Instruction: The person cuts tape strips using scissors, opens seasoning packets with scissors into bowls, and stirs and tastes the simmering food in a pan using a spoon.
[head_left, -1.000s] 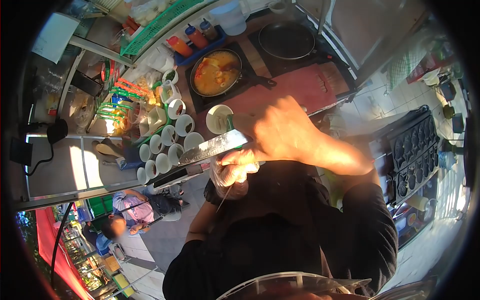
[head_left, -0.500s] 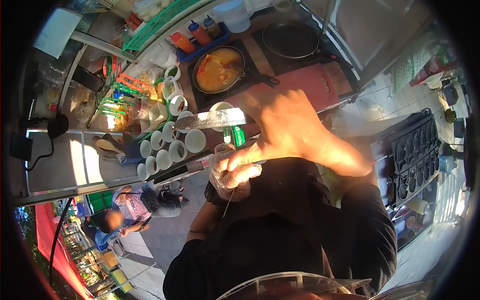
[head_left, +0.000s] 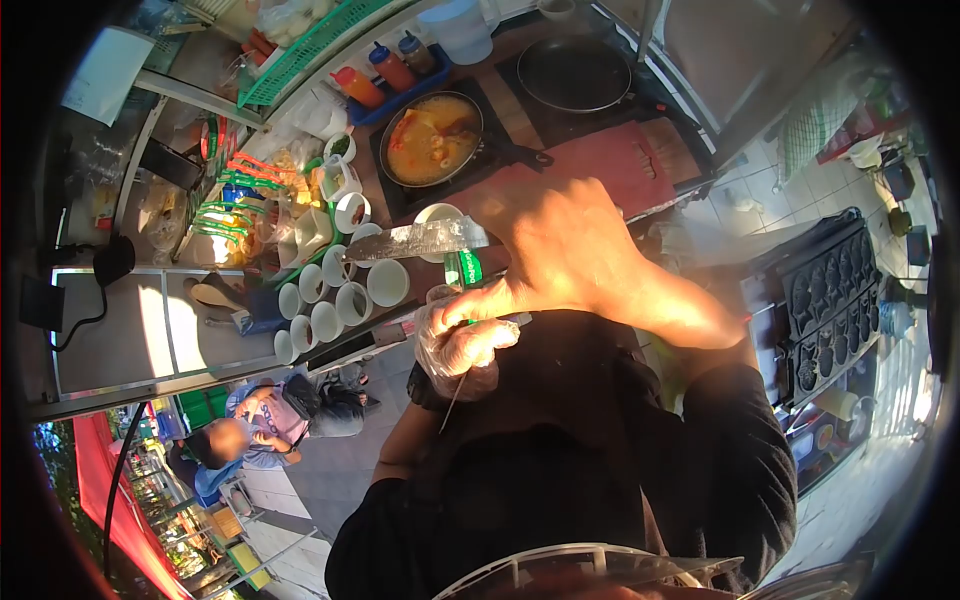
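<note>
My right hand (head_left: 565, 240), bare, is closed on a knife; its wide blade (head_left: 415, 241) points left above the cups and its handle is hidden in my fist. My right thumb reaches down to my left hand (head_left: 458, 350), which wears a clear plastic glove. The gloved fingers are curled around a thin stick (head_left: 453, 402) whose lower end sticks out below. What else they may hold is hidden. A green label (head_left: 469, 265) shows between the hands. Several white cups (head_left: 388, 283), some with dark contents, stand by the blade.
A pan (head_left: 432, 140) with orange-yellow food sits on a stove, beside a dark empty pan (head_left: 575, 75). Sauce bottles (head_left: 358, 87) stand in a blue tray. A red board (head_left: 600, 170) lies in front. A moulded black pan (head_left: 830, 305) is at right; a person (head_left: 260, 420) sits lower left.
The view has shifted slightly. My hands, the knife and the stick keep nearly the same pose. The seated person's head and arms have moved a little.
</note>
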